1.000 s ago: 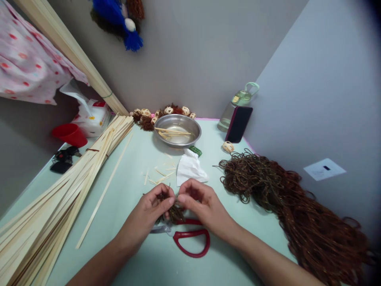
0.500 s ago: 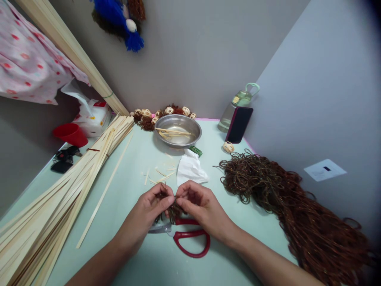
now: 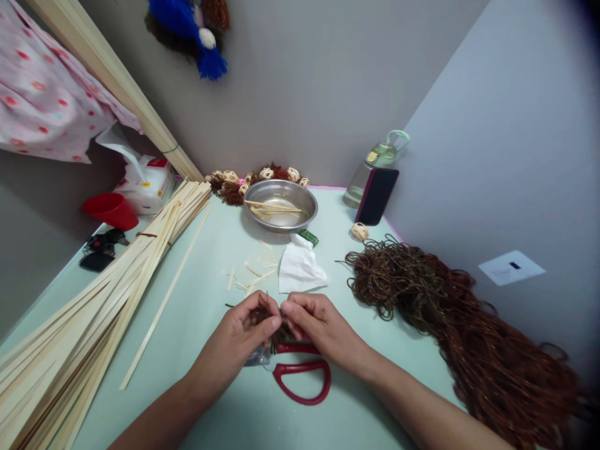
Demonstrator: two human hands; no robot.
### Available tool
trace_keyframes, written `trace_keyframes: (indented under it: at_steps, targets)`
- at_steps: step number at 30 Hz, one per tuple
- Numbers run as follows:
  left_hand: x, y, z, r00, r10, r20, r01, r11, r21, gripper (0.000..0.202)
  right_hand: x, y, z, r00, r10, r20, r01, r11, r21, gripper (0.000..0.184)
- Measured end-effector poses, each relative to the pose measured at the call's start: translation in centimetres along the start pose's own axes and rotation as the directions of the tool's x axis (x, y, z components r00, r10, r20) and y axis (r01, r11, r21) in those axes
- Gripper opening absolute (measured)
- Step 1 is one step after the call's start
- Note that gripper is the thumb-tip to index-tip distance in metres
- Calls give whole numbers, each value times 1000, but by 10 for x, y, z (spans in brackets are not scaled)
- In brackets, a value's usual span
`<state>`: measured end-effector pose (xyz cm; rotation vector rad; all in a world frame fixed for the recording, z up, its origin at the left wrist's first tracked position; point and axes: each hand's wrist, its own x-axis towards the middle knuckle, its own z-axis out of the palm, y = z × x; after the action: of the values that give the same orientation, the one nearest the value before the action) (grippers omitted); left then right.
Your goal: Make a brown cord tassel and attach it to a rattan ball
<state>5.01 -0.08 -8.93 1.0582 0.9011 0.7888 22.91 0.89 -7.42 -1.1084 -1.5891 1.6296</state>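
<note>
Head view: from where I stand, both hands meet over the near middle of a pale green table (image 3: pixel 201 269). Left hand (image 3: pixel 246 328): fingers curled, thumb and forefinger clamped on a small tuft of brown yarn (image 3: pixel 275 342). Right hand (image 3: pixel 321 322): thumb and forefinger pinched on the same tuft at its right side; the exact strand is hidden. Tuft position: between the two hands, above red-handled scissors (image 3: pixel 302 367), whose blades are partly covered. Farther off, near the far wall, a metal bowl (image 3: pixel 307 219) contains thin sticks (image 3: pixel 275 207). A crumpled white tissue (image 3: pixel 300 269) lies between bowl and hands. Left side: a tied bundle of wood strips (image 3: pixel 107 294). Right side: a long heap of brown cord (image 3: pixel 469 331), well apart from both hands.
</note>
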Motion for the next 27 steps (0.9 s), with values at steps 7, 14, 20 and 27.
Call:
trace_keyframes:
  at_steps: [7, 14, 20, 27]
  targets:
    - [-1, -2, -3, 997, 1, -72, 0, 1000, 15, 19, 2, -2, 4, 990, 12, -141, 10, 987, 158, 30]
    - [1, -1, -2, 999, 0, -40, 1, 1000, 10, 20, 0, -5, 6, 983, 24, -184, 10, 983, 182, 23]
    - [0, -1, -3, 999, -18, -40, 17, 1000, -15, 18, -3, -3, 8, 987, 8, -158, 11, 992, 122, 8]
    - [-2, 2, -1, 994, -98, -57, 86, 980, -178, 16, -5, -3, 8, 991, -34, -131, 45, 996, 81, 10]
